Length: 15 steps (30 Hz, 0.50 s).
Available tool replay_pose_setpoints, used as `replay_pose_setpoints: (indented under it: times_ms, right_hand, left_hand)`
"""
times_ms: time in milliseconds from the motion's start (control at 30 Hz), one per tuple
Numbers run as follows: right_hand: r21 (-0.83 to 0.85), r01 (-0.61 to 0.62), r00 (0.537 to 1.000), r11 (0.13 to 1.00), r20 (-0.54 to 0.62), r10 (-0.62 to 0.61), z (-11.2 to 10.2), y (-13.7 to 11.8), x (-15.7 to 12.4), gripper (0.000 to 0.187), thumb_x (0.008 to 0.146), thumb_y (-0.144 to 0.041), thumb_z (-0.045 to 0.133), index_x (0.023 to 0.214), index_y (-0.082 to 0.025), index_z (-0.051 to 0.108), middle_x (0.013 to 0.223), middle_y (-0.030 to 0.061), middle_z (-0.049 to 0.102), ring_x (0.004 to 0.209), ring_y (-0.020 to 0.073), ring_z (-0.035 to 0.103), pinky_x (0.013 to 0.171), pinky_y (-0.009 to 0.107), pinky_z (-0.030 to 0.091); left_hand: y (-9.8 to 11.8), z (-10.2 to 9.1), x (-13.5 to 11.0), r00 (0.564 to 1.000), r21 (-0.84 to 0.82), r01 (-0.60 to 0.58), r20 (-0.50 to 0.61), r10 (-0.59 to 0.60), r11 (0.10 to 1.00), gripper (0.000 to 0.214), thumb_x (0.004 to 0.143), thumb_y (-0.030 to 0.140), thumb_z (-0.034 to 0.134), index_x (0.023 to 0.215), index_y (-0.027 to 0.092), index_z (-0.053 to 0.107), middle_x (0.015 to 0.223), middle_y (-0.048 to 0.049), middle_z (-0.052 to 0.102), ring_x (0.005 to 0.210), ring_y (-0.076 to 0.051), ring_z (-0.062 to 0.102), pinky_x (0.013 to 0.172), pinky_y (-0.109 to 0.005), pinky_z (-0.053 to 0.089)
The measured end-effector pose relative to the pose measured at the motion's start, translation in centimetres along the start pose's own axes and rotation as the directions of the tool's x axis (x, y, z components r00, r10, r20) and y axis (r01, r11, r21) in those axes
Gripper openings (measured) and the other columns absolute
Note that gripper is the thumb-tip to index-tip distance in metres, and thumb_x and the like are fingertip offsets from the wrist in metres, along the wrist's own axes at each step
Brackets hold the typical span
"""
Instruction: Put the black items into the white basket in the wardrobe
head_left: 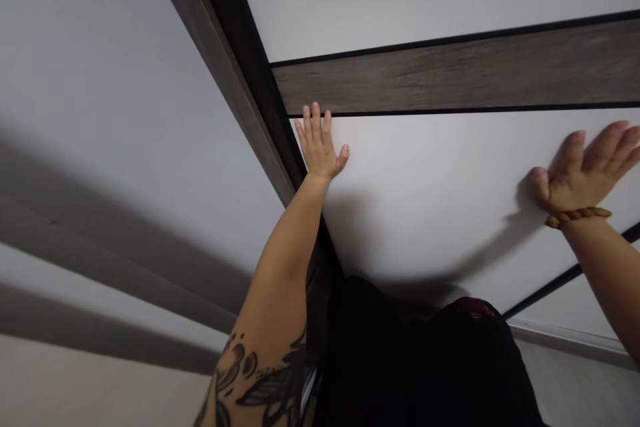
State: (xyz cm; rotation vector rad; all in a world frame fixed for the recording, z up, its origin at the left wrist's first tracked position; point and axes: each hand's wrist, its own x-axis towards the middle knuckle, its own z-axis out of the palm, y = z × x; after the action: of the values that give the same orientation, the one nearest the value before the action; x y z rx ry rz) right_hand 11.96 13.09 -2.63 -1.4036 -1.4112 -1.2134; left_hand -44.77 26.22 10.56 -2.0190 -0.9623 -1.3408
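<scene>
Fingers splayed open, the left hand (320,147) lies flat against a white door panel (425,227) just beside its dark frame (240,33); the right hand (580,173), wearing a brown bracelet (577,215), presses open on the same panel, gripping nothing, below a wood-grain rail (450,73).

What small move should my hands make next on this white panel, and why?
Probably lay the fingers of the right hand flatter on the white panel. They look spread and curved away from it, while the left hand seems flat beside the dark frame, so both hands would then press more evenly.
</scene>
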Motion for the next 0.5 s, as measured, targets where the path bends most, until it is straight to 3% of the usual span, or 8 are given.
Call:
replay_pose_setpoints:
  times_ms: [133,333,500]
  right_hand:
    - [0.034,-0.077,0.994,0.996,0.077,0.074,0.1,-0.7,-0.2,0.107,0.083,-0.073,0.044,0.173,-0.020,0.020,0.179,0.0106,-0.021,0.162,0.0502,-0.018,0.121,0.076,-0.006]
    - [0.127,-0.007,1.000,0.992,0.011,0.006,-0.6,-2.3,0.4,0.102,0.087,-0.069,0.047,0.173,-0.022,0.019,0.181,0.0143,-0.013,0.163,0.0523,-0.012,0.120,0.079,-0.006]
    - [0.091,-0.104,0.987,0.990,0.129,0.091,-1.7,-3.9,0.9,0.093,0.090,-0.062,0.048,0.169,-0.017,0.030,0.180,0.0187,-0.004,0.164,0.0510,-0.011,0.122,0.077,0.000]
  left_hand:
    - [0.1,0.2,0.1,0.999,-0.014,0.016,-0.032,-0.016,1.000,0.104,0.094,0.086,0.036,0.171,0.016,0.028,0.183,-0.0127,0.011,0.168,-0.037,-0.008,0.135,-0.061,-0.002]
    - [0.9,-0.1,0.2,0.997,-0.025,0.058,-0.043,-0.059,0.998,0.109,0.094,0.089,0.028,0.172,0.013,0.024,0.183,-0.0150,0.009,0.169,-0.035,-0.008,0.137,-0.057,0.000]
    - [2.1,-0.7,0.4,0.990,-0.037,0.141,-0.009,-0.142,0.989,0.112,0.093,0.089,0.031,0.173,0.011,0.020,0.183,-0.0164,0.007,0.168,-0.035,-0.012,0.136,-0.057,0.001]
